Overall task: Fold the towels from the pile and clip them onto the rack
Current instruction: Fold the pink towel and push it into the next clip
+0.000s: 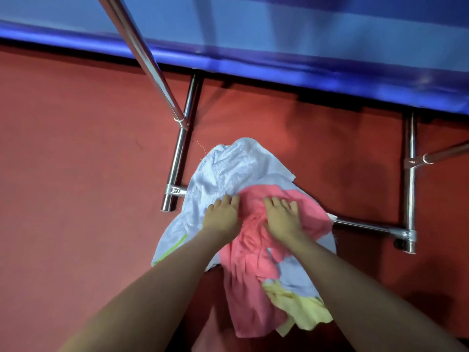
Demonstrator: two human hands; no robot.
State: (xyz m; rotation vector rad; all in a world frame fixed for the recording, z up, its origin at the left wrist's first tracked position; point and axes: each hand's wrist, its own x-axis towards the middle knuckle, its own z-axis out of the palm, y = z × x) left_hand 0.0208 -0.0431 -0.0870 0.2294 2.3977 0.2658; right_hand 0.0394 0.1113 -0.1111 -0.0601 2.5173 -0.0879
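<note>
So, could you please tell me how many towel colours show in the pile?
3: a white towel at the far side, a pink towel in the middle under both hands, a yellow towel nearest. More may lie hidden underneath.

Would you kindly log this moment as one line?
both hands on pile | left hand and right hand on pink towel | rack bare
</note>
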